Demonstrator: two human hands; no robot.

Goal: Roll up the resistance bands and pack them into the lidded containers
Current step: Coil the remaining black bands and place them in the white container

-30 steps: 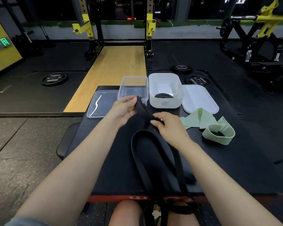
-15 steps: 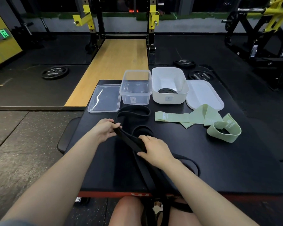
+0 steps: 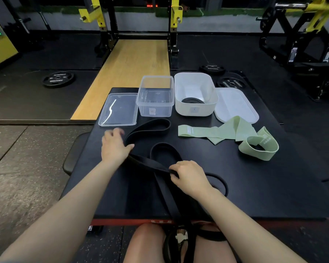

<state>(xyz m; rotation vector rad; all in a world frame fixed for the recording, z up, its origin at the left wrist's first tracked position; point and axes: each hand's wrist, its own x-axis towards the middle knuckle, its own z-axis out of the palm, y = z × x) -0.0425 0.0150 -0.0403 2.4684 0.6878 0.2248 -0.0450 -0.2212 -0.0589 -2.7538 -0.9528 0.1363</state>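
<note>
**Black band stretched between two hands on the worktop**

Nearest the camera, bare knees show below the worktop (image 3: 273, 196) edge, and the tail of the black resistance band (image 3: 159, 164) hangs down between them off the front edge. On the dark worktop surface the right hand (image 3: 190, 177) has its fingers curled over the band, pinching a flat stretch of it against the surface. From there the band runs taut up and left to the left hand (image 3: 114, 147), which lies palm down over it with the thumb against the band; its fingertips are blurred, so how far they are spread I cannot tell. Past the left hand the band opens into a loop lying flat just short of the containers, and a second loop lies between the two hands.

To the right, well apart from both hands, the green resistance bands (image 3: 235, 133) lie on the worktop: one flat and partly folded, one standing on edge as a loop at the right end.

Along the far edge sit, left to right, a clear lid (image 3: 118, 109) lying flat, the clear container (image 3: 156, 97) open, the white container (image 3: 195, 109) open with a rolled black band (image 3: 193, 100) on its bottom, and a white lid (image 3: 235, 103) lying flat beside it, its near edge touching the green bands.

Beyond the worktop lie a wooden platform (image 3: 133, 69), black rack uprights and weight plates (image 3: 58, 79) on the floor.
</note>
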